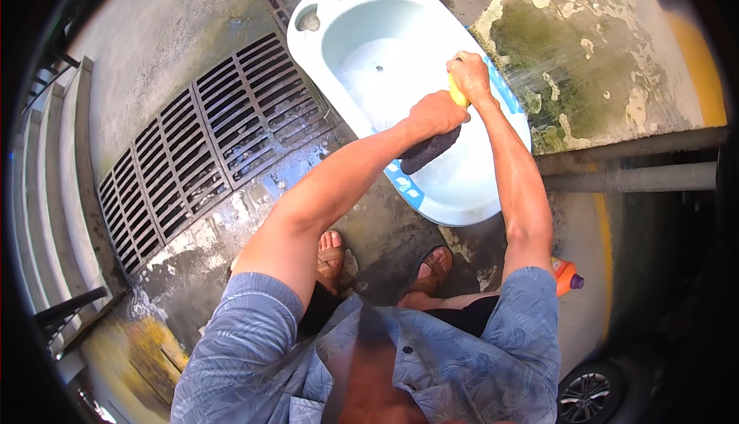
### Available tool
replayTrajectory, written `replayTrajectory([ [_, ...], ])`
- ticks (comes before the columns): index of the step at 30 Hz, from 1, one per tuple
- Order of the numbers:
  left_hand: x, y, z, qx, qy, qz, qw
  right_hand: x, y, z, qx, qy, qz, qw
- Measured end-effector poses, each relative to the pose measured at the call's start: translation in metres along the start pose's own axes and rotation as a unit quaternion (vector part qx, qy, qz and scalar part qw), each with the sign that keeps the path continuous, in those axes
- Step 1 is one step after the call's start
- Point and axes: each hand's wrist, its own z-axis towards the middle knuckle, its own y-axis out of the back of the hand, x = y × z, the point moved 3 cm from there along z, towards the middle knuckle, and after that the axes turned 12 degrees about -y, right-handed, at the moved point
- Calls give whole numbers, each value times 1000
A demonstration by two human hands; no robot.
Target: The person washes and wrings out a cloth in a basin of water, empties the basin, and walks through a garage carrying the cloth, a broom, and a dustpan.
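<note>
A pale blue plastic baby bathtub (pixel 352 118) with moulded rim recesses lies before me on the wet concrete. Over its middle, my left hand (pixel 437 115) grips a dark, shoe-shaped object (pixel 430 150), whose near end sticks out below the fist. My right hand (pixel 470 78) is closed around a yellow object (pixel 458 92), which reaches down to the left fist; its exact kind is hidden by the fingers. Both fists are close together. In the tub's floor is a small drain hole (pixel 379 68), with wet, whitish patches around it. Faint water streaks show right of the right hand.
A metal drain grate (pixel 213 129) runs along the left. At the right stands a stained concrete slab (pixel 583 54) with a pipe (pixel 635 177) below. An orange bottle (pixel 564 277) with a purple cap is beside my right arm. Steps (pixel 63 193) rise far left; a car wheel (pixel 590 392) shows lower right.
</note>
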Motion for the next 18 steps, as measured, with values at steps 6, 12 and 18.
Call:
replayTrajectory([
  [6,30,-3,-13,1,-6,130,992,17,-32,-23,28,-64,-193,979],
  [12,45,-9,-16,-40,-72,165,983,16,-43,-18,43,-131,-263,955],
  [18,26,13,-1,-113,-115,134,978,54,-15,-1,-82,-16,-207,975],
])
